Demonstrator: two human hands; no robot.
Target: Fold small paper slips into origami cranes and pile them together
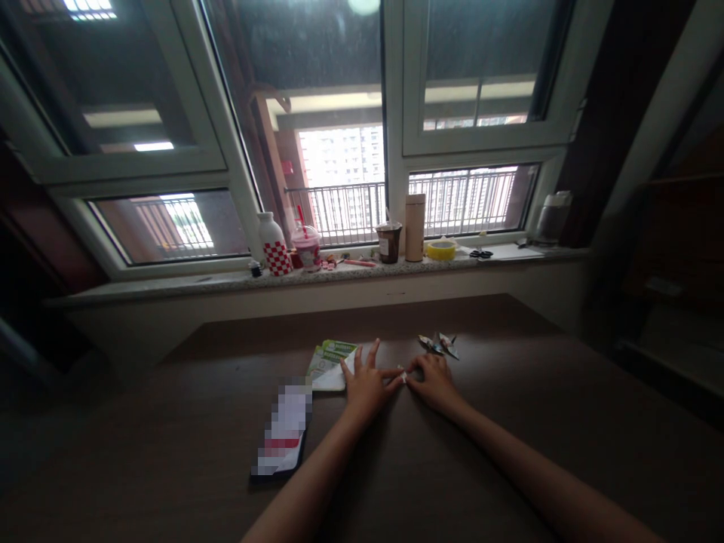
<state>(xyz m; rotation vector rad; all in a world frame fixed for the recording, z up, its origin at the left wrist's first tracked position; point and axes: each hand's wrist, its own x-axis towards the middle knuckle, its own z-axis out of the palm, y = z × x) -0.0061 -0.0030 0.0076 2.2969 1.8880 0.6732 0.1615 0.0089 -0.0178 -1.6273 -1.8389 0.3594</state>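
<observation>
My left hand (366, 385) and my right hand (434, 380) meet on the dark wooden table (509, 422), their fingertips pinching a tiny white piece of paper (403, 375) between them. The left hand's other fingers are spread upward. The right hand's fingers are curled down onto the table. Just beyond the right hand lies a small folded paper figure (439, 345) with dark patterned wings. A green-and-white paper packet (329, 362) lies beside the left hand, partly under its fingers.
A phone (283, 439) lies on the table left of my left forearm. On the window sill (197, 283) stand a red-checked bottle (274, 243), a pink drink cup (307, 247), a dark cup (388, 242), a tan flask (415, 227), yellow tape (441, 248) and a grey kettle (553, 217).
</observation>
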